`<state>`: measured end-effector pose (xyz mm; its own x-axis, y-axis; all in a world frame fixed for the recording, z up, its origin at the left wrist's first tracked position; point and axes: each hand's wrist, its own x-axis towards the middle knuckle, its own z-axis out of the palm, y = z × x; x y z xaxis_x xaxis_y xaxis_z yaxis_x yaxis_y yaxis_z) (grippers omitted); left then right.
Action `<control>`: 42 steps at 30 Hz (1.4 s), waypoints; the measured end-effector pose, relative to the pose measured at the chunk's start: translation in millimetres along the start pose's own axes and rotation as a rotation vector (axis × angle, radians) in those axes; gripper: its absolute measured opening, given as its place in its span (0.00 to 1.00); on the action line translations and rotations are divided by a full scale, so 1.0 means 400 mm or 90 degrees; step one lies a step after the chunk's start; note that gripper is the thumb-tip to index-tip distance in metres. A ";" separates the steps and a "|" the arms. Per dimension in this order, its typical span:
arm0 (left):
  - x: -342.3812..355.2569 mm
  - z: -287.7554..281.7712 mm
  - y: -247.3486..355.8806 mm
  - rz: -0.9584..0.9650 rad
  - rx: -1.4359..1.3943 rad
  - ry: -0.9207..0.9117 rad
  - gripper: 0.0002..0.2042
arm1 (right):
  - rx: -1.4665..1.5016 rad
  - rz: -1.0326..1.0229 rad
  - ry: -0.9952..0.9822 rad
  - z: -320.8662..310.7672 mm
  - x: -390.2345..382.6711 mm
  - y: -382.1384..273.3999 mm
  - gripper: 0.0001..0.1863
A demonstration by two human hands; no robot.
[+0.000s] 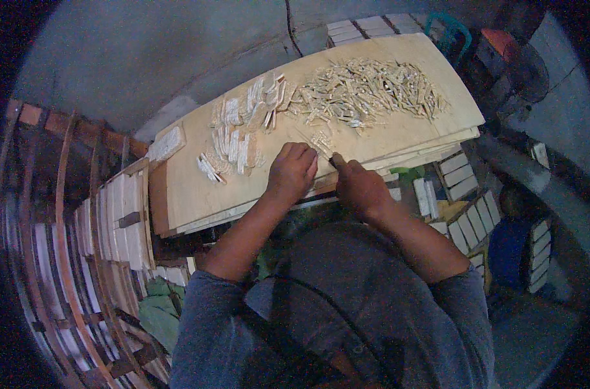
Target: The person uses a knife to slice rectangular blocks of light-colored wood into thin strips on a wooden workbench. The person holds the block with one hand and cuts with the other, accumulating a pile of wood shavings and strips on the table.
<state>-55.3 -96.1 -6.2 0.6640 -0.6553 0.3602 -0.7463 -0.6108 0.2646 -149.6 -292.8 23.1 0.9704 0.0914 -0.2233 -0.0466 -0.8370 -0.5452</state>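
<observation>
Over the front edge of a pale plywood board (197, 201), my left hand (293, 170) is closed, its fingertips pinching something small that I cannot make out. Close to its right, my right hand (361, 187) wraps round a dark-handled tool (334, 160), whose working end is too small to tell. A few short pale sticks (321, 140) lie just beyond my fingertips. Farther back on the right spreads a large loose pile of similar sticks (373, 91). Left of my hands, pale flat strips (233, 146) stand and lean in several bunches.
At the board's left end lies a pale flat block (168, 144). A slatted wooden rack (64, 194) stands on the left. Crates of white blocks (470, 220) sit below on the right, near a blue container (512, 249). A teal chair (452, 32) stands behind the board.
</observation>
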 end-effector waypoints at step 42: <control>-0.015 -0.001 -0.004 0.015 -0.038 0.040 0.09 | 0.000 -0.039 0.056 0.010 -0.045 0.075 0.35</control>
<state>-58.3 -91.0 -8.5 0.6432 -0.6386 0.4225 -0.7645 -0.5662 0.3081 -169.4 -317.4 7.6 0.9885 0.0947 -0.1183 0.0132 -0.8315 -0.5553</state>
